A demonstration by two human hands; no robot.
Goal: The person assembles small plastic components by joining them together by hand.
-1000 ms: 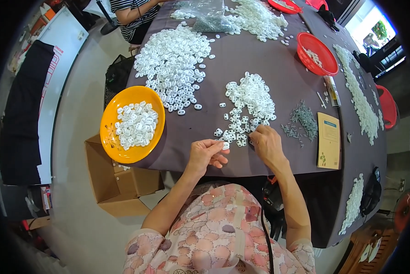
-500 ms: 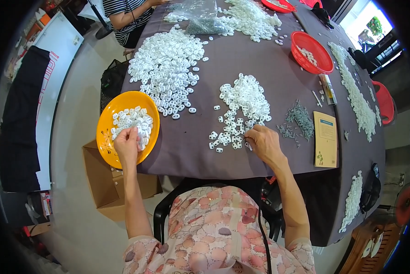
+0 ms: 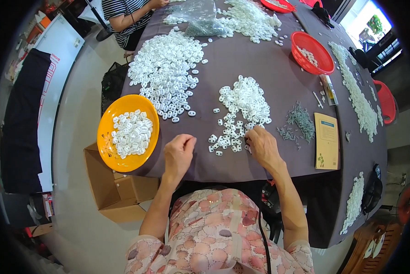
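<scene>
My left hand (image 3: 178, 155) is over the near part of the table, between the orange plate and the middle pile. Its thumb and fingers are pinched together, and anything in them is too small to make out. My right hand (image 3: 263, 145) rests with curled fingers at the near right edge of a pile of small white square plastic pieces with two holes (image 3: 246, 100). Its fingertips are partly hidden, so what they grip is unclear. On my left, the orange plate (image 3: 105, 157) carries a heap of white plastic pieces (image 3: 133, 133).
A large heap of white oval pieces (image 3: 166, 64) lies far left. Right of my right hand are small grey plugs (image 3: 301, 121) and a yellow booklet (image 3: 326, 141). A red basket (image 3: 323, 61) stands farther back. Across the table sits a person in a striped top (image 3: 123, 16).
My left hand has left the orange plate and moved right, over the table, uncovering the heap on the plate. My right hand has stayed nearly still at the pile.
</scene>
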